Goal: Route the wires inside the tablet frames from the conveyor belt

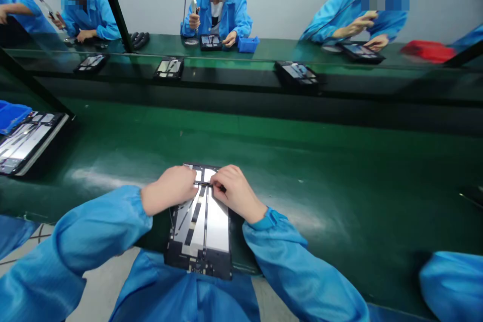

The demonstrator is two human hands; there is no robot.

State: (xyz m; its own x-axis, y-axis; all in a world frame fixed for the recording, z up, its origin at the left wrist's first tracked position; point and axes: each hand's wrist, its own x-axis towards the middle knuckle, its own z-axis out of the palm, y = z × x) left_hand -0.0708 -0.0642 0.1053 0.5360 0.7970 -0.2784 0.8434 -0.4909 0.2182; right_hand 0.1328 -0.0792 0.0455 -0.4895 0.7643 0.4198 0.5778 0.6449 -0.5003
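Observation:
An opened tablet [218, 221], its metal back plate, thin cables and dark circuit board exposed, lies in front of me with its near end past the bench's front edge. My left hand [175, 184] rests on its far left part, fingers curled and their tips mostly hidden. From the right, my right hand [234, 188] reaches to the upper middle of the tablet. Its thumb and forefinger are pinched at a thin dark strip [204, 184] running across there. What either hand grips is too small or hidden to make out.
Stacked opened tablets [30, 136] and a blue tray [11, 114] stand at the left. Beyond the green bench [339, 176], a conveyor [234, 73] carries several tablets. Co-workers in blue sit across it, near a blue bin [248, 45] and a red bin [428, 52].

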